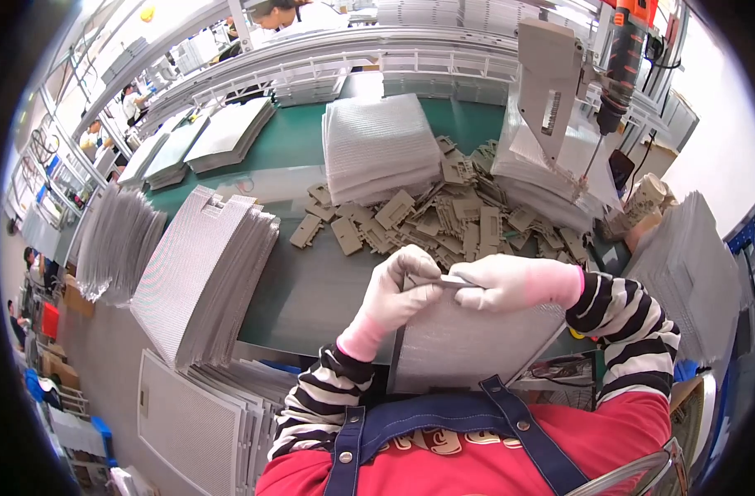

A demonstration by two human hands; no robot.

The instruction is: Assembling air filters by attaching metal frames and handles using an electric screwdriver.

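Note:
My left hand (398,289), in a white glove with a pink cuff, is closed with thumb and fingers pinching one end of a small grey plastic part (445,282). The other end is gripped by my right hand (497,283), gloved the same way. Seen nearly edge-on, the part is mostly covered by my fingers. Just below it, a silvery mesh panel (468,347) leans in front of my body; whether the part touches its upper edge I cannot tell. Beyond my hands lies a loose heap of beige-grey plastic parts (431,219) with notched edges.
A stack of mesh sheets (382,140) stands behind the heap. More panel stacks rise at left (200,264) and right (688,273). A power screwdriver (621,66) hangs at upper right beside a grey upright bracket (547,83). A person (299,15) is across the bench.

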